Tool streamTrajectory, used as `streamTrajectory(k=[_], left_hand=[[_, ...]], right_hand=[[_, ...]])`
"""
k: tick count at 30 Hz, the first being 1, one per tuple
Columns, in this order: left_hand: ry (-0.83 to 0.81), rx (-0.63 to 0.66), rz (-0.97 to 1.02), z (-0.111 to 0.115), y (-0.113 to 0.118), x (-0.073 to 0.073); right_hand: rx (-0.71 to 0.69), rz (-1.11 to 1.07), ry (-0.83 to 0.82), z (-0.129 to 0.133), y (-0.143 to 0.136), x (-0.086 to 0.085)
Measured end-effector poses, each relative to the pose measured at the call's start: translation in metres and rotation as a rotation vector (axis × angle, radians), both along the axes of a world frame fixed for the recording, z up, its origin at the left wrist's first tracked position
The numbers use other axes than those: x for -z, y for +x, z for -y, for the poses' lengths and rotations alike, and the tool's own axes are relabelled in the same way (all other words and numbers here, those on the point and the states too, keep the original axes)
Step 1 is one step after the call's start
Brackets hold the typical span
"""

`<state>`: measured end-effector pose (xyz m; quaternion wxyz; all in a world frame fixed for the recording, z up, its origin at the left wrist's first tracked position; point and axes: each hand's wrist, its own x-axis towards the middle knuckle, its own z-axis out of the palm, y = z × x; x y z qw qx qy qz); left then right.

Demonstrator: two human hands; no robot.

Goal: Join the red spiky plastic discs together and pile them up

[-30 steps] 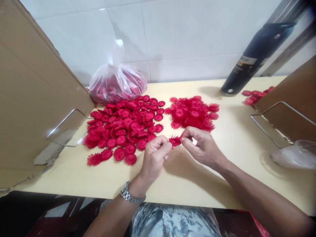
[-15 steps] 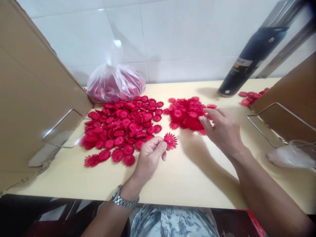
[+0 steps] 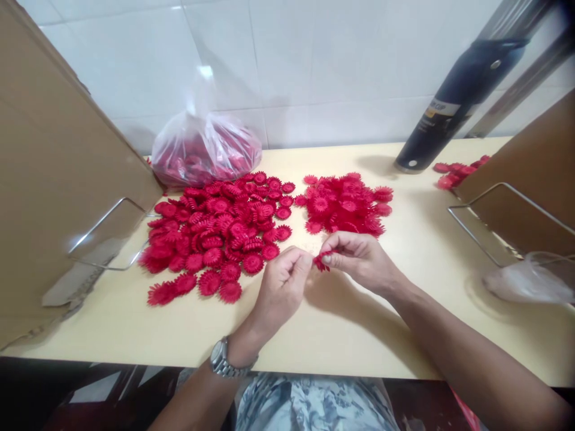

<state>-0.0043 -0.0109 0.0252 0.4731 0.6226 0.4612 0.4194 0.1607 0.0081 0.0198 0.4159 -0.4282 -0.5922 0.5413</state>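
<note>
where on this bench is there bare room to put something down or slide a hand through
Bare tabletop runs along the near edge, and between the smaller red flower pile, the dark bottle and the right wire stand. A narrow lane splits the two piles. The left-centre is crowded by the big red pile and the plastic bag.

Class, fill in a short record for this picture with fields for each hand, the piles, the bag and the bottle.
Left hand: pinches red flower piece
Right hand: pinches the same piece
Large pile: red pieces, left of the hands
Small pile: beyond the right hand
Plastic bag: red pieces inside, by the wall
Dark bottle: far right on the table
</note>
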Motion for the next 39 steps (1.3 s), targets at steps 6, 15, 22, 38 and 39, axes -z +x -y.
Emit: streamTrajectory(k=[6,15,22,38,39], left_hand=[[-0.155,0.03,0.084,-0.002,0.0,0.003],[-0.275,0.03,0.32,-0.006,0.003,0.009],[-0.284,0.05,0.402,-0.006,0.003,0.007],[-0.244,0.009,0.458,-0.004,0.006,0.01],[-0.24,-0.006,0.458,-0.003,0.007,0.011]], right_hand=[[0.003,0.135,0.074,0.001,-0.001,0.0],[-0.07,0.278,0.233,0.003,0.0,0.003],[-0.107,0.466,0.486,0.004,0.001,-0.003],[-0.18,0.159,0.178,0.002,-0.001,0.003],[-0.186,0.127,0.168,0.003,-0.002,0.003]])
